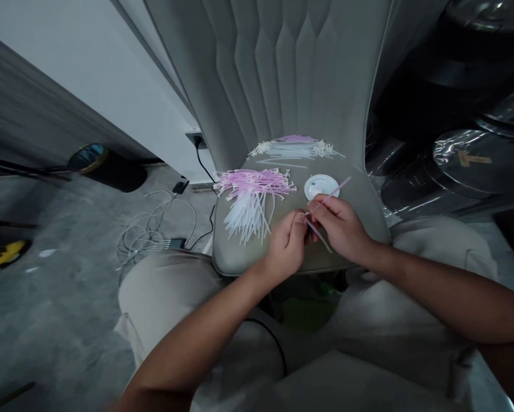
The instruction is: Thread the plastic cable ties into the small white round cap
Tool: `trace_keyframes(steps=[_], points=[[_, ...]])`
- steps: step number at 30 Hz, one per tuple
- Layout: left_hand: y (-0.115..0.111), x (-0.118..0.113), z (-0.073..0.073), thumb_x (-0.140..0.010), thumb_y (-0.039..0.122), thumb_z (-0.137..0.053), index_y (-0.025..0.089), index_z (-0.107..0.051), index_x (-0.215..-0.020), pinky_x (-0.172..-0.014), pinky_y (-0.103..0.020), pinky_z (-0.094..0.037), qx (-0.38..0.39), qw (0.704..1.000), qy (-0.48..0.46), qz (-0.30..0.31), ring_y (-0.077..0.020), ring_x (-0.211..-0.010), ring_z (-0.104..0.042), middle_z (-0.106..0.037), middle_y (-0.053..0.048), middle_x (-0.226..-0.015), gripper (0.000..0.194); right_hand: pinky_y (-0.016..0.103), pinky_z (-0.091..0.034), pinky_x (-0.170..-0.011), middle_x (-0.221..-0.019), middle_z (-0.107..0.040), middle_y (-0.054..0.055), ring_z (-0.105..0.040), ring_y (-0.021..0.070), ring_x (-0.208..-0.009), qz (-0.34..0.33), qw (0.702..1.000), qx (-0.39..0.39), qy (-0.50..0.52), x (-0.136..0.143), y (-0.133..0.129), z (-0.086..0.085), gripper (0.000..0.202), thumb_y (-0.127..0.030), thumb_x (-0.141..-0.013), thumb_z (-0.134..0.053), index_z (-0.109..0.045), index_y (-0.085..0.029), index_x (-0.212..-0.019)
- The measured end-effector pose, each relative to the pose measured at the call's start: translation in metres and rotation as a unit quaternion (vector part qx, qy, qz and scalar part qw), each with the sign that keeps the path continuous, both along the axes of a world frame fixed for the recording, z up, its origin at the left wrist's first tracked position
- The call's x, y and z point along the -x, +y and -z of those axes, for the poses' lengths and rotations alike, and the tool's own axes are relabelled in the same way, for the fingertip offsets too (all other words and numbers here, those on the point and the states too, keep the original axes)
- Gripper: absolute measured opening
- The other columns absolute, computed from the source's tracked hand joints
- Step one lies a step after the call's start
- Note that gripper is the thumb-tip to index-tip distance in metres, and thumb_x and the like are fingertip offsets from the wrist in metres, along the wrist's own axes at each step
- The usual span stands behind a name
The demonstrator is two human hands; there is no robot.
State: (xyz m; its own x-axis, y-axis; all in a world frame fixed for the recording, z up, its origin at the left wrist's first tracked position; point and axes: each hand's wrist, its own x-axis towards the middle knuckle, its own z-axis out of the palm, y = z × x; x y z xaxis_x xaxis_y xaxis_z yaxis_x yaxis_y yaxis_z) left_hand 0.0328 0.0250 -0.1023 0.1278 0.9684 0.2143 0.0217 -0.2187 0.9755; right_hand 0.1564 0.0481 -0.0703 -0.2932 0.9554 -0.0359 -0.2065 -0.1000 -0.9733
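My left hand [288,243] and my right hand [340,226] meet over the front of a grey chair seat [257,257], with closed fingertips. My right hand pinches a thin pink plastic stick [341,185] that pokes up past its fingers. A small white piece shows between the fingertips, pinched by my left hand. A second pink length [323,239] hangs below them; whether it joins the first is hidden. Just beyond the right hand lies a round white dish [315,183]. Left of it are a pile of pink sticks with white ends [257,182] and a fan of white sticks [249,220].
Farther back on the seat lies a row of white and pink sticks [293,150], below the chair's padded backrest [283,74]. Coiled cables [154,229] and a black cylinder [111,169] are on the floor at left. Wrapped round containers [467,163] stand at right.
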Motion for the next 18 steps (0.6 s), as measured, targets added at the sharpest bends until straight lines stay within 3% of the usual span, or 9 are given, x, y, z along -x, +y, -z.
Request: trace_keyframes(steps=[18], points=[[0.0014,0.0010,0.0017,-0.100,0.042,-0.032,0.018,-0.051,-0.069,-0.057,-0.026,-0.037,0.027,1.000,0.014,0.007,-0.0110,-0.058,-0.045,-0.049,0.001,-0.063,0.043,0.019,-0.041,-0.043,-0.052,-0.049,-0.007,-0.051,0.0059,-0.044,0.011,1.000,0.008,0.004,0.0023,-0.0002,0.0050,0.028,-0.034,-0.091,-0.052,-0.051,-0.019,-0.068]])
